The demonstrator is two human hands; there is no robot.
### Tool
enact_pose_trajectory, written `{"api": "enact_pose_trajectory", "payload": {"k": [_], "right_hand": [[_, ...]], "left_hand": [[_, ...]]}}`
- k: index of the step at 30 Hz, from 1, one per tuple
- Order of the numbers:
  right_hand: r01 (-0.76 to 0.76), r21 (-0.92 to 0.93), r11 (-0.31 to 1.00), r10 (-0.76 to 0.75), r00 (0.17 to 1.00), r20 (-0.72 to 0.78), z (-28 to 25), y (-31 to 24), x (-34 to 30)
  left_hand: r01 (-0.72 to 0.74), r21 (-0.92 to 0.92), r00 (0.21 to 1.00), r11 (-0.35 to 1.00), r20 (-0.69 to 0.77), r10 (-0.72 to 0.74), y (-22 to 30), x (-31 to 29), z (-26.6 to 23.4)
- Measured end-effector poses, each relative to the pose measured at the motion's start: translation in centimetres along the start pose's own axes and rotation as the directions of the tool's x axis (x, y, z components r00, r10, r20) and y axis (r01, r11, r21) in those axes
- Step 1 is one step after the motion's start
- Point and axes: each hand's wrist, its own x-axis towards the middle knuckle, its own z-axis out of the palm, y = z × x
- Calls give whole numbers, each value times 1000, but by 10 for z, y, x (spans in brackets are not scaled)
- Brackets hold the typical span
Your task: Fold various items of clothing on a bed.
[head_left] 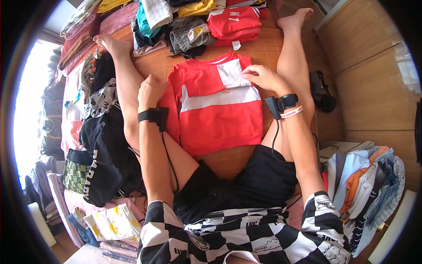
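The right hand [263, 78] rests palm down on the upper right part of a red and white sweatshirt [215, 103], fingers curled loosely and pinching the cloth near its white chest panel. The left hand [150, 91] presses against the garment's left edge, where a red sleeve is folded inward; its fingers are tucked under and hidden, so how far they are closed cannot be told. Each wrist carries a black strap with a small black box and a cable trailing down the forearm.

The sweatshirt lies flat between the person's outstretched bare legs, on a woven mat [268, 48] of warm brown colour. It is soft knit cloth, red with a broad white band across the middle.

Beyond it, near the feet, sits a folded red garment [234, 23] beside a grey knitted one [188, 35], with stacks of yellow, teal and pink clothes behind. To the left lies a heap of black clothing [107, 152]. To the right, against wood-panelled walls, a pile of pale blue and orange shirts [367, 185] rests near a black bag [321, 92]. The person wears a black and white checked top and black shorts.
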Motion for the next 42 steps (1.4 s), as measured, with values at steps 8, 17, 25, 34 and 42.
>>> {"api": "enact_pose_trajectory", "payload": {"k": [8, 17, 25, 34, 42], "right_hand": [[56, -41, 998, -58, 998, -38, 3, 0, 1], [257, -65, 964, -252, 965, 78, 33, -64, -14], [345, 28, 938, -346, 930, 123, 122, -109, -28], [76, 664, 744, -141, 989, 45, 77, -84, -14], [81, 738, 670, 3, 994, -112, 6, -59, -11]], "left_hand": [[-47, 137, 906, 989, 422, -15, -6, -10, -1], [382, -623, 856, 683, 517, -8, 0, -18, -44], [595, -802, 713, 53, 557, 427, 28, -6, -7], [509, -856, 820, 89, 514, 251, 26, 3, 3], [224, -875, 926, 429, 328, 186, 46, -11, 14]]}}
